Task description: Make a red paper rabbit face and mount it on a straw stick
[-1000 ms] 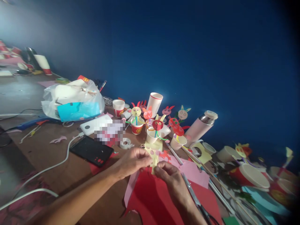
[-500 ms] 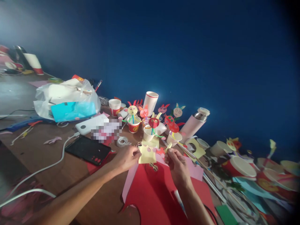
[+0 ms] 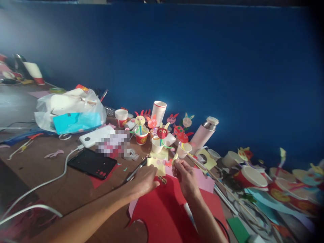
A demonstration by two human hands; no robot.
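My right hand (image 3: 184,173) pinches a small pale yellow paper strip (image 3: 175,158), which sticks up past the fingertips. Over the left part of the red paper sheet (image 3: 169,206), my left hand (image 3: 145,180) is lowered with its thumb apart from the fingers and nothing visible in it; its fingertips are partly hidden. Just right of its thumb lie small round paper cutouts with dark markings (image 3: 164,181). A yellow paper piece with scalloped cut edges (image 3: 156,167) lies behind them. Between the hands at the back is an orange-red paper scrap (image 3: 168,163).
Paper cups with paper-faced figures (image 3: 158,146) stand behind the hands, beside a pink thermos (image 3: 204,135). On the left are a black phone (image 3: 92,163), a white power bank (image 3: 97,136), a tape dispenser (image 3: 131,154) and a plastic bag (image 3: 71,108). More decorated cups (image 3: 253,177) crowd the right.
My left hand has left the yellow scalloped paper and come down and right toward the round cutouts, uncovering a pen-like dark stick. My right hand keeps the yellow strip. The view has shifted slightly.
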